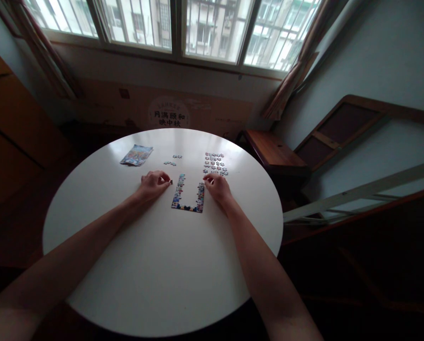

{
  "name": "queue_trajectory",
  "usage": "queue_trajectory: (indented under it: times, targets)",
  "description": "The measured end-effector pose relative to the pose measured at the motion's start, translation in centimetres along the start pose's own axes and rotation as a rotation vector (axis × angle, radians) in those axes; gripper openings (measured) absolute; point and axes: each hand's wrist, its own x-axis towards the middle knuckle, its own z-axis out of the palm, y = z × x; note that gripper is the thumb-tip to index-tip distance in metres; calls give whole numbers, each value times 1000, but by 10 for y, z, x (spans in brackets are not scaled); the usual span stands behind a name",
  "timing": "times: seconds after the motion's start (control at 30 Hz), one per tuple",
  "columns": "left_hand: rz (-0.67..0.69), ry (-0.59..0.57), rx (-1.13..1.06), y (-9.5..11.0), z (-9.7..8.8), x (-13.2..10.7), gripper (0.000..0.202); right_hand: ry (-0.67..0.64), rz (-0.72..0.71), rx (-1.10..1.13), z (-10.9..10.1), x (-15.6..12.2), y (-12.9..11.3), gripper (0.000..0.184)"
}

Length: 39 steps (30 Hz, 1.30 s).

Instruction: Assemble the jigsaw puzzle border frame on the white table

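Our colourful U puzzle [178, 195] runs long, open toward twelve o'clock; left hand [153, 182] pinches a piece [171, 182], right hand [219, 186] curls, hold unclear.

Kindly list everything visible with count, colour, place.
Round table: 1, white, centre
U-shaped jigsaw section: 1, multicoloured, on table
Loose jigsaw pieces: many, mixed, beyond jigsaw
Printed sheet: 1, colourful, table's far left
Barred window: 1, pale, back wall
Printed panel: 1, tan, below window
Fabric curtains: 2, brownish, beside window
Wooden cabinet: 1, orange, left
Wooden stand: 1, brown, back right
Wooden frame: 1, brown, right wall
Left hand: 1, bare, jigsaw's left, piece in grip
Right hand: 1, bare, jigsaw's right
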Motion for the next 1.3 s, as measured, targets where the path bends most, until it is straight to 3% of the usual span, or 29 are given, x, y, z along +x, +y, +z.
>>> queue_trajectory:
  times: [0.1, 0.27, 0.43, 0.73, 0.9, 1.03, 1.3]
  targets:
    - [22, 24, -123, 5, -1, -3, 16, 0, -69, 85, 1, 0, -8, 16]
    - [135, 45, -279, 22, -1, -8, 20, -101, -310, 285, 1, -5, -29, 16]
    - [208, 63, -367, 35, 2, -13, 26, -161, -367, 380, 7, -10, -41, 14]
    - [240, 55, -341, 33, 7, -15, 29, -170, -252, 471, 15, -7, -39, 9]
    - [333, -13, 11, 23, 2, -15, 45, 23, -93, 460, 9, 2, -18, 18]
    - [350, -142, 131, 17, 3, -16, 56, 141, -11, 302, 2, 7, -1, 11]
    - [438, -232, 171, 19, 3, -18, 62, 95, 26, 259, 4, 6, 2, 8]
